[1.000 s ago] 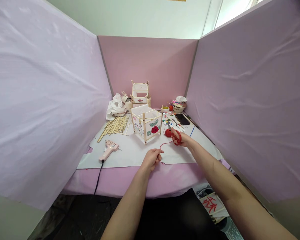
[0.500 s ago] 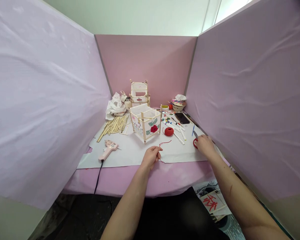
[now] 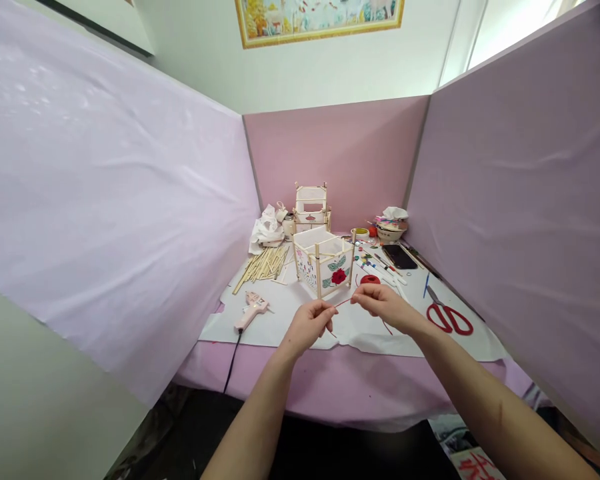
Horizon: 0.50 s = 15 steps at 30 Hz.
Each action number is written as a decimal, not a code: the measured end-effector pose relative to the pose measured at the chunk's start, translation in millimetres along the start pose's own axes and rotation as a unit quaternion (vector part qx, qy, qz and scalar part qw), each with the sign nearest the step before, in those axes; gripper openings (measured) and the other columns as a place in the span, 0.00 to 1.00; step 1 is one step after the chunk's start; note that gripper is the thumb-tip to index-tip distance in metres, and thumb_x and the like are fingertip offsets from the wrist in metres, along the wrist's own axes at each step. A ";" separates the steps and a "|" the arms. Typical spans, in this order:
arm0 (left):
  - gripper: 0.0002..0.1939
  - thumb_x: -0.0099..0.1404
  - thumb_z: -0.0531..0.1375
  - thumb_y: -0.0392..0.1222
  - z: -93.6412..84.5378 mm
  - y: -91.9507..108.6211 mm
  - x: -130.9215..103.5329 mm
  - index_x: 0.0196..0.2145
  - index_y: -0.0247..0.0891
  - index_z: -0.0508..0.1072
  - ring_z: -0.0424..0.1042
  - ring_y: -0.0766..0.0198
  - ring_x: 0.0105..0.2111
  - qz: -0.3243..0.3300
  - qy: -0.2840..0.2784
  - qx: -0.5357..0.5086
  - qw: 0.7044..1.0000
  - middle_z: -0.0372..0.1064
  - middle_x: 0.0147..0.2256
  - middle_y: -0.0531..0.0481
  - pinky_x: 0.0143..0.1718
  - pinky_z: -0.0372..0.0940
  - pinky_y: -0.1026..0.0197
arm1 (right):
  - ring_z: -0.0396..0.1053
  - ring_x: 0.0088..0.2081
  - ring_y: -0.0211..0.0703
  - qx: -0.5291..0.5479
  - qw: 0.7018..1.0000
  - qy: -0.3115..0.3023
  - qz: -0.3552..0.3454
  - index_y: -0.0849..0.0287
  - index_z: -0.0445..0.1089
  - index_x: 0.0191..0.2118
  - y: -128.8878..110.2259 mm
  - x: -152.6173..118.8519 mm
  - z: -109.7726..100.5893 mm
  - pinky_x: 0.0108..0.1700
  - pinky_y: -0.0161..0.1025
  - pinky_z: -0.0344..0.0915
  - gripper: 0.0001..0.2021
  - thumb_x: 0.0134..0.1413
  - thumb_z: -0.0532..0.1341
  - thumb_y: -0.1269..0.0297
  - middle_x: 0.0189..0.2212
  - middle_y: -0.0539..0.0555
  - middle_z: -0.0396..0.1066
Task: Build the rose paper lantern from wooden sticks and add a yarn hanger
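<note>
A red cord (image 3: 343,303) runs short and taut between my two hands. My left hand (image 3: 311,325) pinches one part of it, with a tail hanging below the fingers. The fingertips of my right hand (image 3: 383,306) are closed on the other part, and more cord dangles beneath that hand. Just beyond them stands a lantern-like frame (image 3: 323,263) of thin sticks with white panels, painted with a red rose and dragonflies. The ball of red cord (image 3: 370,279) sits behind my right hand, partly hidden by it. Red-handled scissors (image 3: 449,316) lie to the right with their handles spread.
A pink glue gun (image 3: 253,311) with a black cable lies at left, near a pile of thin sticks (image 3: 261,266). Another stick frame (image 3: 311,205) stands behind. Pens (image 3: 390,265), a phone (image 3: 400,257) and a bowl (image 3: 391,230) are at back right. Fabric-covered side panels (image 3: 510,200) enclose the table.
My right hand has left the scissors, which now lie on the table, and moved left to take the cord near my left hand. The camera view has shifted, showing a picture above.
</note>
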<state>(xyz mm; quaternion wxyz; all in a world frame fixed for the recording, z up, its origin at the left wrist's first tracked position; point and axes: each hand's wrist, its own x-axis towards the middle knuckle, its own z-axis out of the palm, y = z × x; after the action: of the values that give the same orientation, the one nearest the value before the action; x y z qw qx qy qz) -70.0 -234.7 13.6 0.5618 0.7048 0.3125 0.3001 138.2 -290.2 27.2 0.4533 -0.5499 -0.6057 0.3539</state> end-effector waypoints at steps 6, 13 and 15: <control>0.15 0.60 0.59 0.49 -52.6 58.8 4.3 0.40 0.37 0.75 0.62 0.72 0.20 0.077 0.025 0.080 0.994 0.73 0.34 0.46 0.20 0.55 0.68 | 0.51 0.19 0.33 -0.014 0.954 0.282 -0.102 0.59 0.71 0.33 -59.7 4.3 -50.4 0.21 0.32 0.47 0.15 0.53 0.59 0.51 0.17 0.46 0.56; 0.09 0.58 0.59 0.40 -99.9 111.4 103.8 0.34 0.35 0.77 0.66 0.69 0.25 0.126 0.100 0.312 0.936 0.73 0.30 0.49 0.28 0.59 0.66 | 0.66 0.28 0.40 -0.282 0.896 0.308 -0.150 0.60 0.72 0.28 -101.5 76.9 -53.9 0.32 0.36 0.60 0.12 0.54 0.58 0.58 0.23 0.53 0.70; 0.07 0.56 0.60 0.35 -93.7 113.6 135.6 0.32 0.35 0.78 0.68 0.66 0.29 0.108 0.077 0.376 0.917 0.74 0.31 0.48 0.32 0.61 0.65 | 0.68 0.32 0.43 -0.363 0.887 0.270 -0.097 0.61 0.72 0.27 -101.8 103.8 -36.9 0.36 0.37 0.61 0.09 0.53 0.58 0.63 0.26 0.56 0.72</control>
<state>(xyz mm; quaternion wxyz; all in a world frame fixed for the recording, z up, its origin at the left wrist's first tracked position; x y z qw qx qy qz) -46.1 -92.4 152.3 0.1934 0.8683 0.3668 0.2722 139.3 -205.1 150.7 0.4000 -0.6885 -0.5969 -0.0985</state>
